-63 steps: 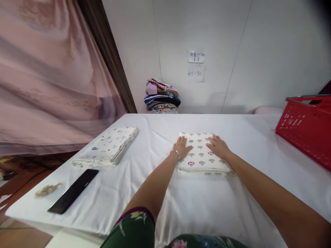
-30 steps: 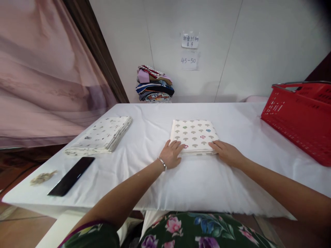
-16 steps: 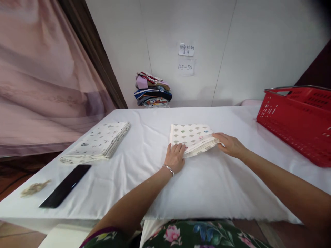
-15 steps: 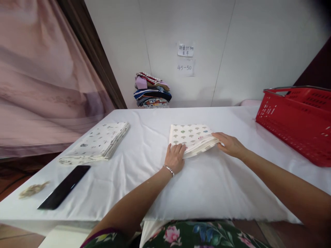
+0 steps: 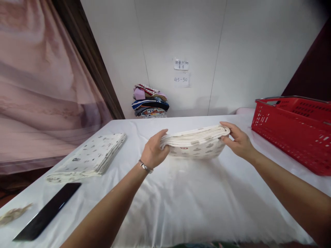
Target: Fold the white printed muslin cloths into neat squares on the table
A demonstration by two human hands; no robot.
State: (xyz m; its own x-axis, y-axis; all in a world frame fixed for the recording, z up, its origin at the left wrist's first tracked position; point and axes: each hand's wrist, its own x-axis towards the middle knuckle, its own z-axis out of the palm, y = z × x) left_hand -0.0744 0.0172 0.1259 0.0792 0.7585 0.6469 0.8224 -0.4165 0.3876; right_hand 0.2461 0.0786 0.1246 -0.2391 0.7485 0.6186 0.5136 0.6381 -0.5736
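Note:
A folded white cloth with a grey mushroom-like print (image 5: 199,146) is held up off the table between both hands, its layered edges turned toward me. My left hand (image 5: 156,148) grips its left end, thumb and fingers closed around the layers. At the right end, my right hand (image 5: 237,139) pinches the folded corner. A second folded cloth, white with small dark prints (image 5: 90,155), lies flat on the left side of the table.
White cloth covers the table (image 5: 144,193). On the left lie a long black flat object (image 5: 49,210) and a beige bundle (image 5: 15,214). A red basket (image 5: 292,134) stands at the right. Stacked fabrics (image 5: 150,101) sit behind, below paper signs (image 5: 181,80).
Both hands have lifted the patterned cloth from the table and tilted it, edges toward me. My left hand has gone from lying beside it to gripping its end. The view has shifted.

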